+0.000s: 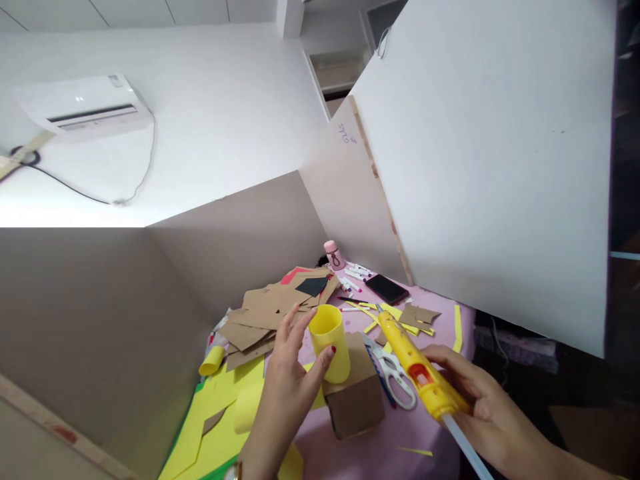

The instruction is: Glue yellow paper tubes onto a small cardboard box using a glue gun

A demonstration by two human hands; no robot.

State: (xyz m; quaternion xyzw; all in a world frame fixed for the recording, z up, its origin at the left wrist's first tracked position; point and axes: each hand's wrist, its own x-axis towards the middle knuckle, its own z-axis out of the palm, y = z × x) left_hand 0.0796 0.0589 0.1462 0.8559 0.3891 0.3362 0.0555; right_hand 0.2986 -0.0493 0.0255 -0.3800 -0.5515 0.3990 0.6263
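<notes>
My left hand [294, 380] is at a yellow paper tube [334, 347], its thumb across the front and its fingers at the left side by the rim. Upright, the tube stands on a small brown cardboard box [357, 403]. In my right hand [480, 400] is a yellow hot glue gun [415, 363], its nozzle pointing away from me to the upper left and a long glue stick protruding from its rear. White-handled scissors [395, 377] lie beside the box, under the gun's left side.
Cardboard pieces [260, 313] are piled at the back left. Yellow sheets [220, 413] and a small yellow roll [213, 360] lie at left. A phone [387, 289], several markers [353, 283], paper strips [457, 328] and a pink bottle [334, 255] occupy the far side. Partition panels [240, 227] enclose the table.
</notes>
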